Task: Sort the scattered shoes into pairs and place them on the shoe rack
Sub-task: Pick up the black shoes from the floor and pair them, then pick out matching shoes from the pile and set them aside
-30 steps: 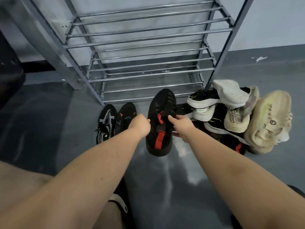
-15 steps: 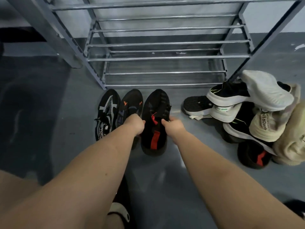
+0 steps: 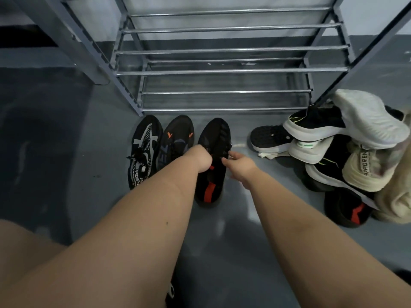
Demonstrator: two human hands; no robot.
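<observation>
Grey floor [image 3: 222, 252], faintly glossy, ran up to a pale wall, and against it stood the metal shoe rack [image 3: 222, 71] with nothing showing on the rails in view. Over the last second the black shoe with the red heel tab [image 3: 212, 174] had come down from the air — it had been held up between both hands — and now lay on the floor, toe toward the rack, just right of an orange-marked black shoe [image 3: 176, 138] and a black-and-white patterned shoe [image 3: 143, 150]. The left hand [image 3: 199, 157] was curled at the shoe's collar; its fingers were hidden behind the knuckles, so whether they truly gripped could not be told. The right hand [image 3: 240, 164] had let go and hung just beside the shoe with fingers loosely spread, touching nothing that showed.

That left three unmatched single shoes in a row before the rack — sorting under way, nothing shelved yet. A likely mate, another black shoe with a red tab [image 3: 347, 207], lay at the near edge of the jumbled heap [image 3: 355, 152] of white, black and cream shoes well to the right, and probably wanted fetching next.
</observation>
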